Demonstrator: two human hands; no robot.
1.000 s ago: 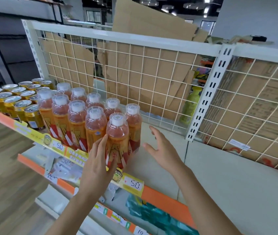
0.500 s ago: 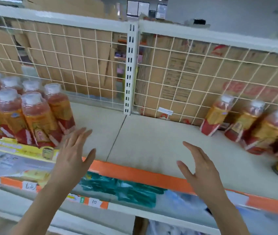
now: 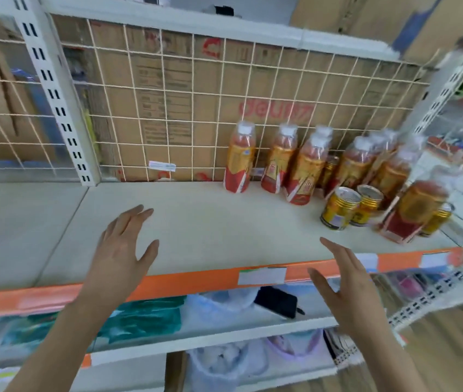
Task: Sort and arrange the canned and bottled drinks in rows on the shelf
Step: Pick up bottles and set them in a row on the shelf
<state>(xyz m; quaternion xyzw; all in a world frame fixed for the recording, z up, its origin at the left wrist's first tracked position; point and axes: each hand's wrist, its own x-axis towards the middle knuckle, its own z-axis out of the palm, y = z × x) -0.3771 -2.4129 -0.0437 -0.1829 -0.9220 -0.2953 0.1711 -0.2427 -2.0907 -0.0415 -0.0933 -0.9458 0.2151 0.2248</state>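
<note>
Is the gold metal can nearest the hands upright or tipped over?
Upright: the gold metal can stands on its base, silver top facing up.

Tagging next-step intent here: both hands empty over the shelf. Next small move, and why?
Likely reach the right hand forward to the leftmost bottle by the wire grid. Both it and the left hand are open, holding nothing, and bottles and gold cans stand mixed at the shelf's right end, not yet in rows.
</note>
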